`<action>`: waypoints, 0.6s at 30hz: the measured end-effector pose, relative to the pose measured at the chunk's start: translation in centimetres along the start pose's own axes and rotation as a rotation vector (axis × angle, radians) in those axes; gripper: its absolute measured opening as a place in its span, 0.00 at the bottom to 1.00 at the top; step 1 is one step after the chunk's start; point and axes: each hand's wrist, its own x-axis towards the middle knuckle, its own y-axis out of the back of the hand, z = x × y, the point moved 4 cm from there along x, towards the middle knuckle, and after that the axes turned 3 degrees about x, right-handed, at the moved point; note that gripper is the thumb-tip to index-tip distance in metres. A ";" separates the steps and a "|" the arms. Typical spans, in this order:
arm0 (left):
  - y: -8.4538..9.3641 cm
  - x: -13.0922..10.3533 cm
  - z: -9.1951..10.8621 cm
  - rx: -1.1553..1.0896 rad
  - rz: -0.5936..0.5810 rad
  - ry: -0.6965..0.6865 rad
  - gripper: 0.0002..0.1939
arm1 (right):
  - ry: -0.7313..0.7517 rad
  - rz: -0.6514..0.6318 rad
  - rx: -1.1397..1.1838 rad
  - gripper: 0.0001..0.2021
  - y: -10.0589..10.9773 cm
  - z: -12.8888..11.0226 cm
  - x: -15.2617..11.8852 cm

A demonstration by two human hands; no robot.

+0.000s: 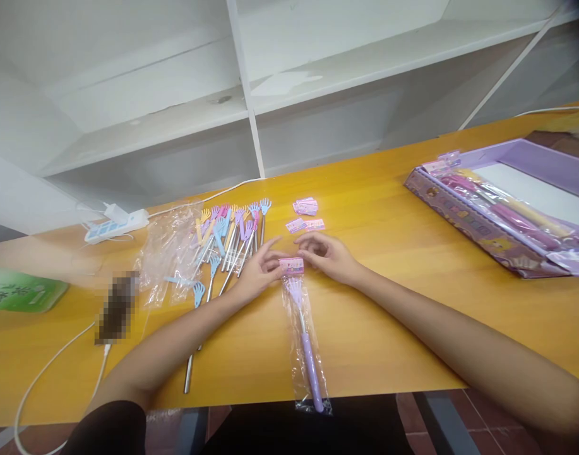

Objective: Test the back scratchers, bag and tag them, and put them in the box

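The bagged scratcher (310, 366) lies between loose scratchers (219, 236), left, and a box (469, 226), right.

Bagged scratcher (309, 360): lilac
Header card (292, 266): pink, printed
Loose scratchers (219, 239), left of bagged scratcher: blue, yellow, lilac, pink, silver
Box (464, 218), right of bagged scratcher: purple, cartoon-patterned

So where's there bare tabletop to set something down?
The tabletop is free between the small cards and the purple box, and between the bagged scratcher and the right forearm. It's crowded left of the left hand, with loose scratchers and clear plastic bags.
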 end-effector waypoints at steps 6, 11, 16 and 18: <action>0.1 0.0 -0.4 0.019 0.021 0.083 0.23 | -0.004 -0.048 -0.086 0.16 0.0 -0.1 0.0; 0.1 0.0 0.2 0.087 0.060 0.018 0.19 | 0.061 -0.140 -0.170 0.13 -0.3 -0.9 0.1; 0.3 0.0 0.3 0.137 0.081 0.011 0.17 | 0.104 -0.169 -0.165 0.10 -0.3 -1.1 0.0; 0.3 0.0 0.2 0.155 0.083 0.017 0.16 | 0.114 -0.183 -0.160 0.09 -0.3 -1.0 -0.1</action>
